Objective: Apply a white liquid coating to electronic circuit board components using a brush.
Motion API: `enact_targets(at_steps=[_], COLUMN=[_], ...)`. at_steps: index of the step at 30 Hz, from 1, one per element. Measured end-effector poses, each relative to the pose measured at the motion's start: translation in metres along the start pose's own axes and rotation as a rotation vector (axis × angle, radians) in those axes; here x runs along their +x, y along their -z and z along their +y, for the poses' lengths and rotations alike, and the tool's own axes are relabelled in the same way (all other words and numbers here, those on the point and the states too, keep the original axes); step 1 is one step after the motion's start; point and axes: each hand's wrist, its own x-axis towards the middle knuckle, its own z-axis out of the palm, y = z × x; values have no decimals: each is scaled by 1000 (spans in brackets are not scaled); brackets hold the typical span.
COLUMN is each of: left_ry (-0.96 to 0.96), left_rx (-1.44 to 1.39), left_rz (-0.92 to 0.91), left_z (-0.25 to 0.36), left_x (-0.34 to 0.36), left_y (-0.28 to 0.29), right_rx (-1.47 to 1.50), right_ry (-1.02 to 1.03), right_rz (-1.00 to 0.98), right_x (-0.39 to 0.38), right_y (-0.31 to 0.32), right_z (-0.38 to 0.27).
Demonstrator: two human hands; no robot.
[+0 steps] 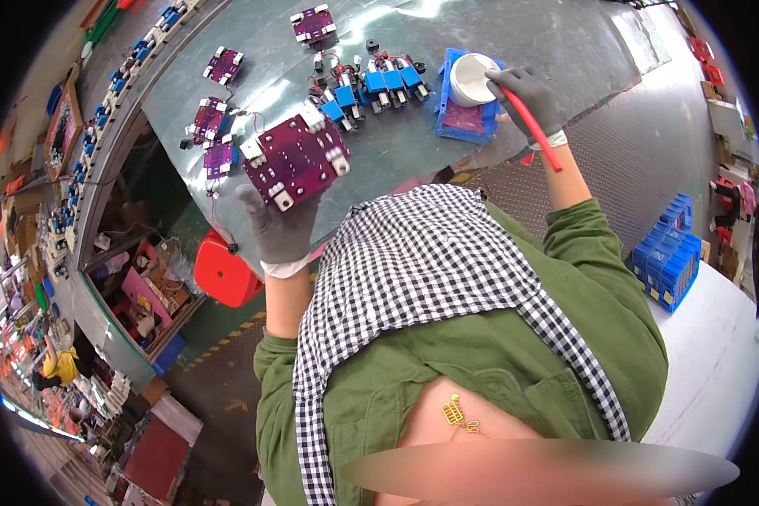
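My gloved left hand (282, 228) grips a purple circuit board (295, 160) by its near edge, raised over the table. White connectors stand at the board's corners. On the right, my gloved right hand (531, 97) is closed around a slim tool with a long red handle (535, 126). Its front end reaches into a white round tub (472, 80), where the tip cannot be made out. The tub sits in a blue plastic tray (447, 126). Beyond the held board lies a row of blue relay-like parts with wires (384, 82).
Smaller purple boards (224, 65) lie at the left of the green-grey table (388, 160), another (314, 25) at its far side. A red stool (228, 270) stands below the left edge. A line of blue parts (101, 118) runs far left. Blue crates (668, 261) are at right.
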Motion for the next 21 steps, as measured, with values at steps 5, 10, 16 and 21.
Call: enact_targets(at_steps=[5, 10, 16, 21], left_ry=[-212, -244, -268, -327], left_rx=[81, 142, 197, 262], left_rz=[66, 15, 0, 74], left_z=[-8, -3, 3, 4], left_x=[13, 7, 0, -1], left_y=[-15, -20, -27, -25], right_rx=[881, 1265, 1114, 1244], right_ry=[-301, -265, -74, -148], right_rz=[270, 282, 54, 94], right_x=[34, 56, 58, 54], right_y=[51, 86, 91, 96], right_z=[-100, -170, -184, -198])
